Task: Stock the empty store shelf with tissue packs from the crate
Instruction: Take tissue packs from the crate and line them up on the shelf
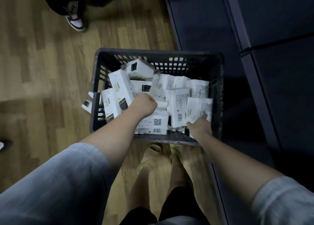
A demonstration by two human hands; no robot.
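A dark shelving unit (254, 38) stands along the right of the wood floor (42, 63). Beside it sits a black slatted crate (159, 55), filled with a loose jumble of white tissue packs (176, 106). The person's left hand (144, 104) reaches into the crate's left half, fingers curled down among the packs; what it grasps, I cannot tell. Their right hand (199, 127) pinches a pack (198, 109) at the crate's right wall.
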